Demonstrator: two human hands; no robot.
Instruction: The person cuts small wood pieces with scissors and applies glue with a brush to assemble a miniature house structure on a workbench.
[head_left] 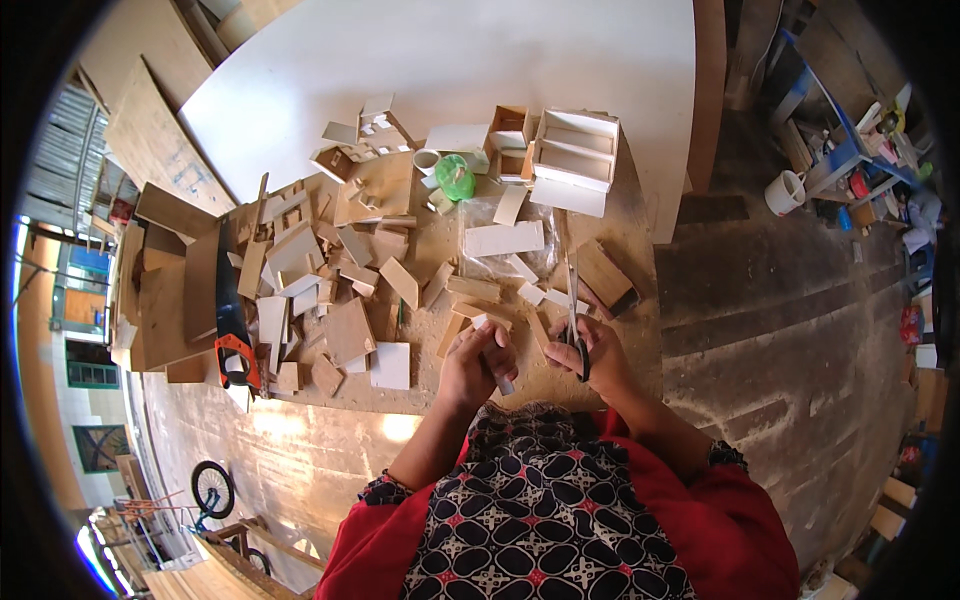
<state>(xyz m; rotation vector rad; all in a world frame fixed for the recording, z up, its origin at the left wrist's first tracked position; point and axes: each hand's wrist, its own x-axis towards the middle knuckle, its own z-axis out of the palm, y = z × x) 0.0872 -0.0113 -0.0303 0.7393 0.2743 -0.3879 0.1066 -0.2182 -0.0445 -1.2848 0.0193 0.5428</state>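
My left hand (468, 366), at the table's near edge, has its fingers closed around a thin whitish strip (504, 385). One end of the strip juts below the fingers, and a white bit shows above them. To the right, my right hand (606, 362) grips a pair of scissors (573, 290) by the black handles, blades pointing away from me. Whether the blades are parted is hard to make out. Just beyond the hands lie small white pieces (531, 293) and wooden offcuts (474, 289). A white rectangular board (503, 238) rests on clear plastic (480, 265) farther back.
Many offcuts (349, 331) crowd the table's left side, beside a handsaw with an orange handle (236, 360). At the back stand a white compartmented box (577, 150), a green plastic bundle (455, 177) and small wooden models (383, 131). A large white panel (480, 60) rises behind.
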